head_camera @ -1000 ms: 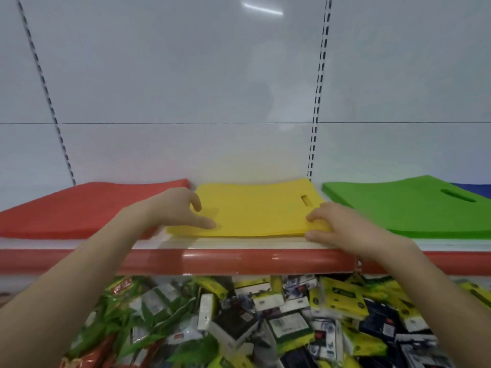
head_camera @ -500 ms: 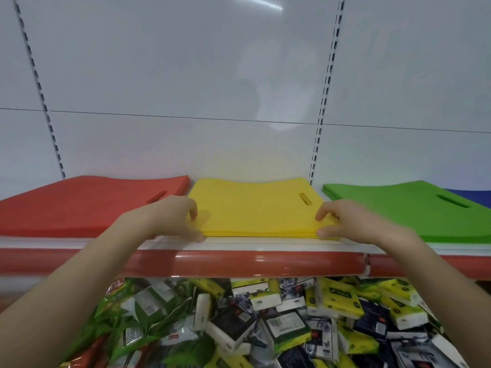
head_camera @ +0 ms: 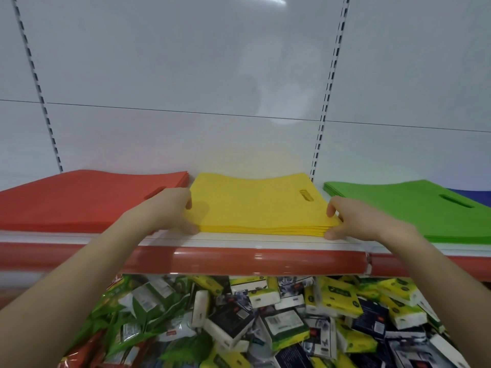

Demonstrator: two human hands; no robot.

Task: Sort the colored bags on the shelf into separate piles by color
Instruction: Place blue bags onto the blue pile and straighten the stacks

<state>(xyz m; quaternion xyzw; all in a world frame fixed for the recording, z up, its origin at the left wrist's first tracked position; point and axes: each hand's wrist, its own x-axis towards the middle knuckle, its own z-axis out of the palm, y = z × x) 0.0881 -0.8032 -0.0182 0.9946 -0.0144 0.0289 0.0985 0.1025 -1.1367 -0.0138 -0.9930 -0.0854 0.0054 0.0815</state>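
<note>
A stack of yellow bags (head_camera: 255, 205) lies flat in the middle of the shelf (head_camera: 239, 243). My left hand (head_camera: 170, 211) grips its left front corner, fingers curled over the side and thumb at the front edge. My right hand (head_camera: 350, 219) grips the right front corner the same way, thumb low against the stack's edge. A pile of red bags (head_camera: 79, 200) lies to the left, a pile of green bags (head_camera: 414, 205) to the right. A sliver of blue bags (head_camera: 473, 195) shows at the far right edge.
A red price rail (head_camera: 239, 258) runs along the shelf's front edge. Below it lies a bin heaped with several packets (head_camera: 265, 322) in green, yellow and black. The white back panel (head_camera: 212, 88) with slotted uprights rises behind the piles.
Both hands have shifted from resting on top of the yellow stack to gripping its left and right front corners. The stack's edges now look squared. The camera has moved closer.
</note>
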